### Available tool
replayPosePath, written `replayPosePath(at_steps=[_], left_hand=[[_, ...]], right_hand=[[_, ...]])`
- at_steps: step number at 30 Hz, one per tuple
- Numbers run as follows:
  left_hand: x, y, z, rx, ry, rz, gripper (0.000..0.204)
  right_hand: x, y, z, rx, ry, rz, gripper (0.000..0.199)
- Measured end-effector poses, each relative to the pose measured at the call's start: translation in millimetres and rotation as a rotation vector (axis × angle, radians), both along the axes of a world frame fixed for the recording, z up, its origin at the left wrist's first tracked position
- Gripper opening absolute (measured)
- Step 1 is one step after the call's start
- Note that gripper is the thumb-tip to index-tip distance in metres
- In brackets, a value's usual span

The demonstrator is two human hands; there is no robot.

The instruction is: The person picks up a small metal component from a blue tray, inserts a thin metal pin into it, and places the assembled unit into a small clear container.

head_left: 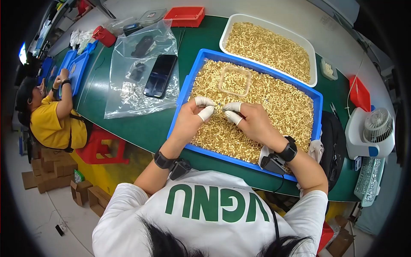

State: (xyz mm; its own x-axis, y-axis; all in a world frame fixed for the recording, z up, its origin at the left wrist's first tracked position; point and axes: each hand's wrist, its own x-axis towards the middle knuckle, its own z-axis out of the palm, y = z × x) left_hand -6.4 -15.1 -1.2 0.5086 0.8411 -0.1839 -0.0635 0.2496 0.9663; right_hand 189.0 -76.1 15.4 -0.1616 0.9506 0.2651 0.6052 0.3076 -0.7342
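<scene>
My left hand (192, 118) and my right hand (257, 122) meet above a blue tray (252, 161) full of small brass-coloured metal pieces (274, 120). White finger cots cover the thumb and index finger of each. Both hands are closed in a pinch, their tips close together. Anything between them is too small to make out. Just beyond the fingertips, a clear square plastic box (248, 91) rests on the pieces, with more of them inside. Each wrist wears a black band.
Behind the tray stands a white bin (315, 70) of similar pieces. A clear bag (117, 94) and a black phone (161, 76) lie left on the green table (96, 100). At right are a white fan (370, 132), tweezers (334, 110) and a black bag (333, 147). A co-worker (55, 120) sits far left.
</scene>
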Motion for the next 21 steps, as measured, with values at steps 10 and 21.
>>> replayPosePath(at_steps=[10,21], left_hand=[[-3.2,5.0,-7.5,-0.059,-0.161,-0.085,0.013],[1.4,-3.1,0.1,0.049,-0.023,-0.044,0.015]], right_hand=[[-3.4,-1.2,-0.7,-0.007,0.078,0.006,0.017],[-2.7,-3.5,3.0,-0.221,0.160,-0.016,0.015]])
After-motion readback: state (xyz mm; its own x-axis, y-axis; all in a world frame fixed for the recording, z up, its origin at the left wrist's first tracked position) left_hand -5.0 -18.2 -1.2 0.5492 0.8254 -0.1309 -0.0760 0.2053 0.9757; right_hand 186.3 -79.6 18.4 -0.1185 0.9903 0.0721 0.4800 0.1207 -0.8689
